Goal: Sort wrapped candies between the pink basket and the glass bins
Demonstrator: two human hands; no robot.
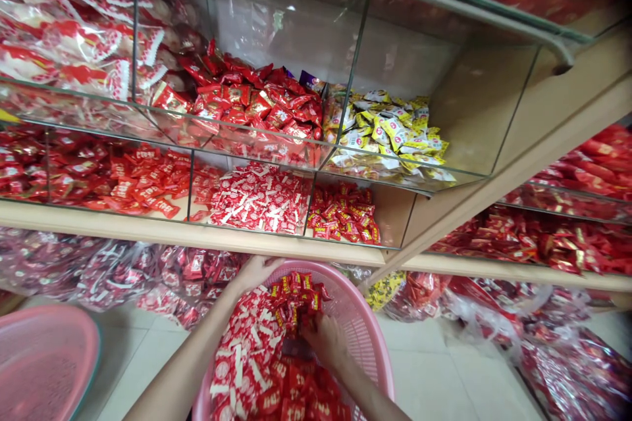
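A pink plastic basket (356, 318) is held low in front of me, filled with red and red-and-white wrapped candies (257, 348). My left hand (255, 271) grips the basket's far rim, fingers curled over the edge. My right hand (326, 341) is down inside the basket, fingers closed among the small red candy packets (295, 296); what exactly it grips is hidden. Directly above stands a glass-fronted shelf with compartments of candy: red-and-white ones (259, 197), small red ones (343, 214), and yellow ones (395, 131).
A wooden shelf edge (197, 233) runs just above the basket. Clear bags of red candy (162, 273) lie under the shelf on a pale tiled floor (434, 375). Another pink basket (44, 362) sits at the lower left. More red candy bins (567, 237) stand to the right.
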